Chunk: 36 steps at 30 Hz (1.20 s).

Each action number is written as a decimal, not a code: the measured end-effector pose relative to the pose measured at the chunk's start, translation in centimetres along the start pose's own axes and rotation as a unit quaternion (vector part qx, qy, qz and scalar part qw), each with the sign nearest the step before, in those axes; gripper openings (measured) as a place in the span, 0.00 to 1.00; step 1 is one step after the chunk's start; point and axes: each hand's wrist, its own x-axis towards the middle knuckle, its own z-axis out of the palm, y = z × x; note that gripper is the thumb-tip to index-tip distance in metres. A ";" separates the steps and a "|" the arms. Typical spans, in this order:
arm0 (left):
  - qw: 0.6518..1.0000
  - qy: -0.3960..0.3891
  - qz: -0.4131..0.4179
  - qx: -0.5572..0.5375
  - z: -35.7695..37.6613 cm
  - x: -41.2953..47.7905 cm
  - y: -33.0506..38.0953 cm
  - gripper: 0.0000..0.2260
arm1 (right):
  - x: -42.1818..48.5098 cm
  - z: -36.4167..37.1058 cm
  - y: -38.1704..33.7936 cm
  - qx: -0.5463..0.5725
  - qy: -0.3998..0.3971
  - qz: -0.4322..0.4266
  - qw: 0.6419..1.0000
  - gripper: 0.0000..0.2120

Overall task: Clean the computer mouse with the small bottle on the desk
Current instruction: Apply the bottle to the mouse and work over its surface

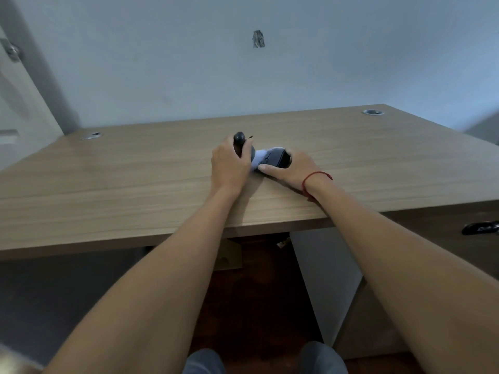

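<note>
A dark computer mouse (278, 159) lies on the wooden desk (135, 184) near its middle. My right hand (293, 170) is closed around the mouse from the right, thumb along its near side. A white cloth or tissue (259, 157) sits bunched against the mouse's left end, between both hands. My left hand (231, 166) grips a small dark bottle (239, 140) with a rounded cap, held upright just left of the cloth. Most of the bottle's body is hidden by my fingers.
Two round cable grommets sit at the desk's far corners, one at the left (91, 135) and one at the right (373, 112). A wall rises behind the desk. A dark handle (480, 228) shows on the drawer unit at right. My knees are below the front edge.
</note>
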 end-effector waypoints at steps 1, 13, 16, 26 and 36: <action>1.000 0.002 -0.007 0.019 0.1 0.1 -0.1 0.13 | 0.0 0.0 0.0 0.004 0.002 -0.001 1.000 0.38; 0.999 0.016 0.018 0.021 0.1 -0.1 0.1 0.13 | 0.0 -0.3 0.0 0.027 -0.027 -0.017 0.999 0.32; 0.999 0.023 0.040 -0.024 0.0 -0.1 0.6 0.12 | 0.1 -0.3 0.0 0.021 -0.024 -0.005 0.999 0.38; 0.999 -0.004 0.045 0.009 0.3 0.1 0.2 0.12 | 0.2 0.0 0.2 0.032 -0.022 -0.005 0.999 0.38; 0.998 -0.015 0.056 0.017 0.4 0.0 0.4 0.10 | 0.3 -0.2 0.4 0.046 -0.021 -0.010 0.999 0.31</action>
